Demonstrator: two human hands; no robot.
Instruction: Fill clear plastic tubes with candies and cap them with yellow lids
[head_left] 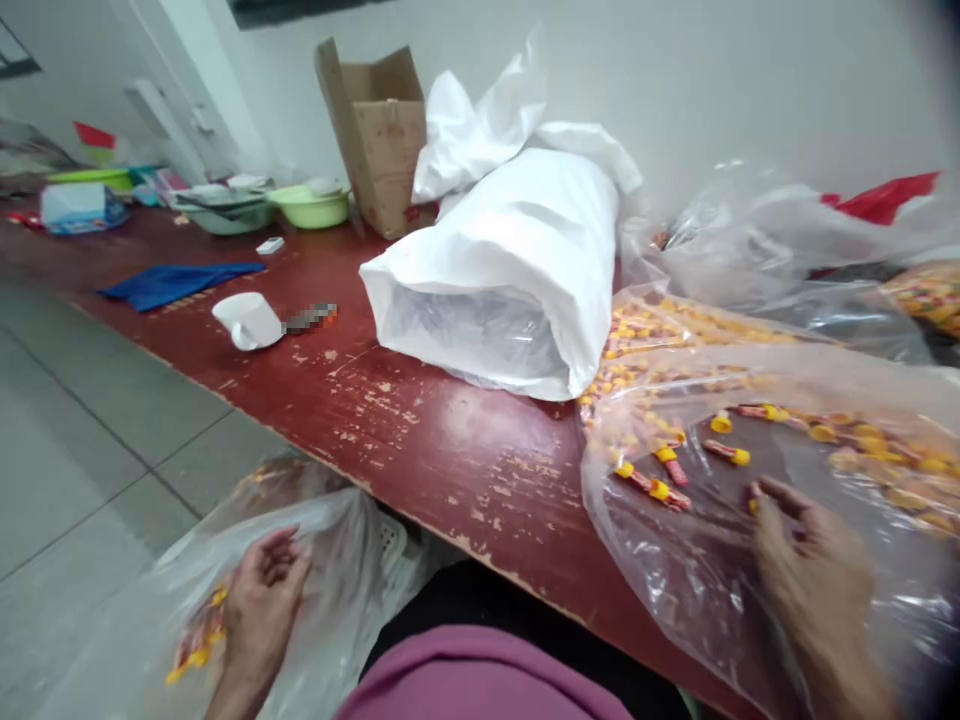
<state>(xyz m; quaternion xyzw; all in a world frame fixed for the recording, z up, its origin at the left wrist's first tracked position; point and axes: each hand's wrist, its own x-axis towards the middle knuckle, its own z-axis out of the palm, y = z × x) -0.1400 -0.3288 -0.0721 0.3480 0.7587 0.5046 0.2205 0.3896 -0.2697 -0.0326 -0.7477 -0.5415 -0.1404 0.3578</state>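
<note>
At the right near side of the worktop [465,450], right hand [817,565] over an opened clear bag [626,540]. Grip: thumb and index pinching a small yellow-and-red piece [753,498], mostly hidden by the fingertips. Loose pieces [726,452] of the same colours lie just beyond the fingers; more are heaped in the bag toward the far side and the right.

Left hand [262,600]: lower, off the near edge, over a lower clear bag [337,550]. Grip released, fingers loosely curled. Yellow-capped pieces [199,635] in this bag, just left of the wrist.

Surroundings: white sack [525,240] on its side at centre, mouth facing near, clear lining visible inside. Open carton [390,155] upright behind it, to the left. White mug [251,320] left of the sack; blue cloth [176,286] farther left. Light-green basin [311,207] beside the carton.
</note>
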